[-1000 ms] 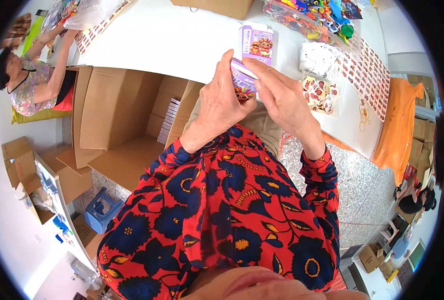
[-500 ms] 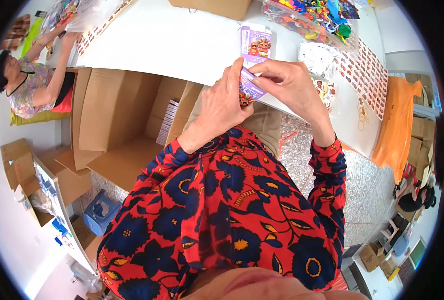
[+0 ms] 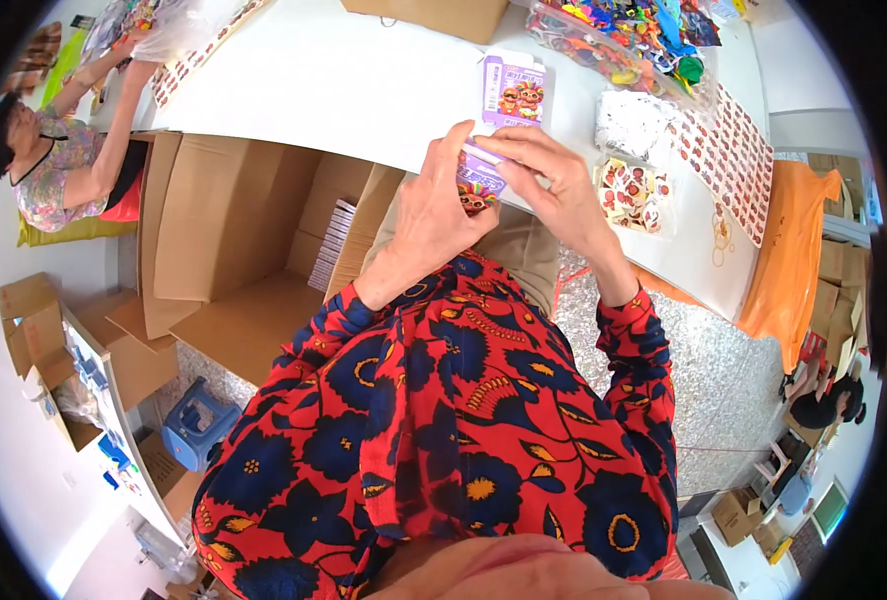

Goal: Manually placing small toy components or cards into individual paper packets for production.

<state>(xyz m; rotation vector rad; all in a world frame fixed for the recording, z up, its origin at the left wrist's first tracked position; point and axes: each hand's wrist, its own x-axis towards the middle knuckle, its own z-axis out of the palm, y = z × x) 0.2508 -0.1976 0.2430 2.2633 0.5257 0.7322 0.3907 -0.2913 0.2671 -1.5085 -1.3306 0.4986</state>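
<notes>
Between my hands, near the table's front edge, is a small purple carton with a colourful cartoon figure printed on it. My left hand is closed round its left side, thumb at the lower front and index finger up at the top. My right hand pinches the carton's top right edge with thumb and fingers. Just beyond lies another purple carton of the same print, flat on the white table. What is inside the held carton is hidden.
Right of my hands stand a tray of printed cutouts, a silvery packet pile and sticker sheets. A bin of colourful pieces is behind. At left, a large open cardboard box holds stacked cartons. A co-worker sits far left.
The held carton and both hands have moved slightly left. My right hand has come down and in, its fingers now along the carton's top edge.
</notes>
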